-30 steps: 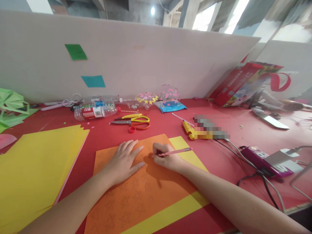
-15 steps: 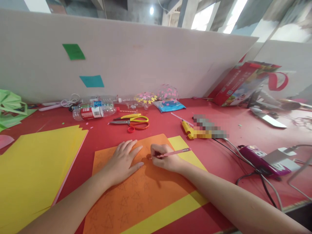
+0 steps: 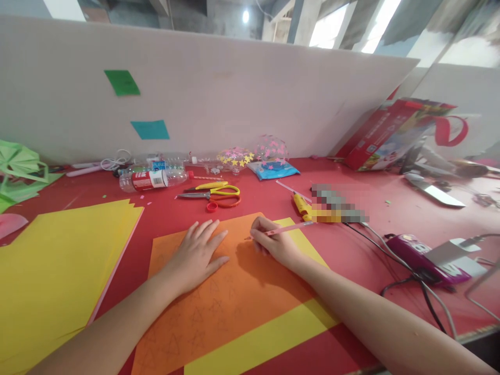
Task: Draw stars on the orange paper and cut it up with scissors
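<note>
An orange sheet of paper point(image 3: 250, 302) bears several pencil-drawn stars over its left and lower parts. It lies on a yellow sheet point(image 3: 261, 346) that shows along the right and near edges. My left hand point(image 3: 199, 255) rests flat on the orange paper with its fingers spread. Pinched in my right hand point(image 3: 277, 242) is a pink pencil point(image 3: 287, 228), its tip pointing left just over the upper part of the orange sheet. Whether the tip touches the paper I cannot tell.
Yellow sheets point(image 3: 58, 271) are stacked at left. Beyond the orange paper lie scissors point(image 3: 222, 196), a plastic bottle point(image 3: 148, 180) and a blue packet point(image 3: 275, 171). A yellow glue gun point(image 3: 301, 207), a purple can-like object point(image 3: 417, 255) and cables are at right. A white partition point(image 3: 234, 94) stands behind.
My right hand has shifted up and to the right with the pencil, whose tip has moved away from its former spot near my left hand. My left hand stays on the paper.
</note>
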`<control>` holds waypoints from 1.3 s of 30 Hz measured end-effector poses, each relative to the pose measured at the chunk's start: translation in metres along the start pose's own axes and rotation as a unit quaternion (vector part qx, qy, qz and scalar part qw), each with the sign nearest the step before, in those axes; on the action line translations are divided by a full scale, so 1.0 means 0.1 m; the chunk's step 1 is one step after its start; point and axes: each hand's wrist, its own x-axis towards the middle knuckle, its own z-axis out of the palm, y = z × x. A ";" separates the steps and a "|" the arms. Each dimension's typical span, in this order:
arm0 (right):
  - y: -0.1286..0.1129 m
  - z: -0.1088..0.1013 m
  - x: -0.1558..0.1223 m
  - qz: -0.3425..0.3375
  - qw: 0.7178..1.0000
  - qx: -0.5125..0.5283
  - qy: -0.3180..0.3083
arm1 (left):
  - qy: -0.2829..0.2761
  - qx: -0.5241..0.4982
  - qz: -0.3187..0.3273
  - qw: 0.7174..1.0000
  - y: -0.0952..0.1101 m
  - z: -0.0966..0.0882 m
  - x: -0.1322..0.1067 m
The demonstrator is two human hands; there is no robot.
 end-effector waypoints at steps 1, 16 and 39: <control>-0.01 0.00 -0.01 0.001 1.000 0.002 -0.013 | 0.005 -0.001 -0.006 1.000 0.00 -0.01 0.00; 0.04 0.08 -0.04 -0.035 0.995 -0.039 -0.089 | -0.057 -0.057 -0.010 0.997 0.05 -0.03 -0.01; 0.03 0.15 -0.03 -0.018 0.998 -0.043 -0.029 | -0.034 -0.056 -0.005 0.998 0.02 0.01 -0.02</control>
